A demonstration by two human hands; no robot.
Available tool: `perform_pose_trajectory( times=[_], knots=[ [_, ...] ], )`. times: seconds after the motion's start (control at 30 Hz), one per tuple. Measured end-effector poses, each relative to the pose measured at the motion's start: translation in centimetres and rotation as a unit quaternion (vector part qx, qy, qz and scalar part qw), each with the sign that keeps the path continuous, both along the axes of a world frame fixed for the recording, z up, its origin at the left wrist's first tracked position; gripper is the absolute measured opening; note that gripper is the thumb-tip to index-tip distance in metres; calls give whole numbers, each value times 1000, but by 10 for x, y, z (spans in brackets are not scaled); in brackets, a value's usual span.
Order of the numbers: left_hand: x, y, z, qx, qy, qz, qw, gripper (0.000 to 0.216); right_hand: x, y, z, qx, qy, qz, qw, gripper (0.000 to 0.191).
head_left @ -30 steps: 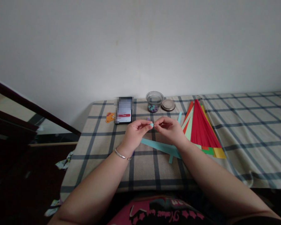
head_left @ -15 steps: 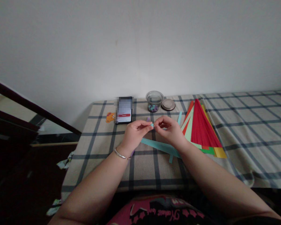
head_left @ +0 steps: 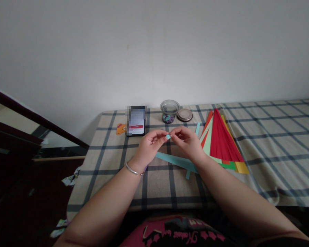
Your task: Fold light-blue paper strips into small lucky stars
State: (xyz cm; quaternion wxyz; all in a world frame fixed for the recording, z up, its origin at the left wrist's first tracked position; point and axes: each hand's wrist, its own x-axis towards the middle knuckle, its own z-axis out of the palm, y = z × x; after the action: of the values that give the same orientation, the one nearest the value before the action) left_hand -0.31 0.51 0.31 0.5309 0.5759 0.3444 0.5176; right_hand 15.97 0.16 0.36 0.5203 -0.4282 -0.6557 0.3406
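My left hand (head_left: 149,143) and my right hand (head_left: 185,140) meet over the middle of the table. Between their fingertips sits a small light-blue paper star (head_left: 168,136), pinched from both sides and partly covered by the fingers. Both hands are closed, thumb against forefinger. Below them light-blue paper strips (head_left: 173,161) lie on the cloth, partly hidden under my right forearm. Behind the hands stands a clear plastic jar (head_left: 170,108) with several tiny blue and purple folded pieces at its bottom. Its round lid (head_left: 184,114) rests to the right of it.
A phone (head_left: 137,120) with a lit screen lies at the back left, beside an orange bear cutout (head_left: 121,129). On the right is a fan of red, green, orange and yellow paper strips (head_left: 222,140). A checked cloth (head_left: 270,137) covers the table, which meets the wall.
My fingertips have come closer together round the paper star, with both forefingers now meeting above it. A small purple piece seen behind my left fingers is now hidden.
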Motion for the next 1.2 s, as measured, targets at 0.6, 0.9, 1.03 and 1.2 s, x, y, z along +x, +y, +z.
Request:
perform_pose_trajectory(
  times=[0.6, 0.9, 1.03, 1.2],
  knots=[
    [-1, -1, 1, -49, -12, 17, 999, 29, 2, -5, 7, 53, -24, 8, 998, 10],
    [0, 1, -2, -77, -52, 1, 996, 29, 1, -4, 5, 38, -20, 11, 999, 7],
    [0, 1, -3, -75, -42, 13, 996, 31, 0, -4, 5, 18, -16, 8, 1000, 9],
    [0, -1, -2, -50, 7, 36, 998, 31, -1, -3, 5, -12, -1, 18, 1000, 13]
  ],
)
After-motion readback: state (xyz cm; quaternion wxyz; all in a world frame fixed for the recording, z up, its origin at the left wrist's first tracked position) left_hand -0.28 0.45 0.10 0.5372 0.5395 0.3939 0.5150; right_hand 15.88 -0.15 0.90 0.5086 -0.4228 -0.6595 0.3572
